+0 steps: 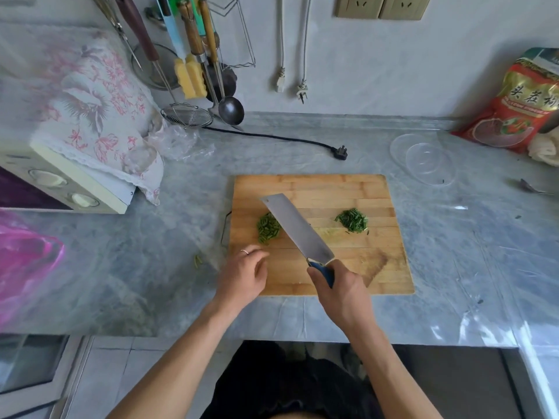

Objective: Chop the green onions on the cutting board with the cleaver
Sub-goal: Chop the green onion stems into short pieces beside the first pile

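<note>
Bamboo lay under everything: the cutting board (pixel 320 237) sat on the grey counter (pixel 151 252), and on it were two heaps of green onions, a coarser pile (pixel 267 228) on the left and a finer pile (pixel 352 220) on the right. My right hand (pixel 338 288) was wrapped round the blue handle of the cleaver (pixel 298 228), whose blade slanted up and left beside the coarse pile. My left hand (pixel 245 273) rested loosely curled at the board's near left corner, holding nothing. The bits looked light, soft and prone to scatter (I judged they wanted gathering first). The coarse pile lay close to the left edge; bare wood was free between the piles and along the near side.
</note>
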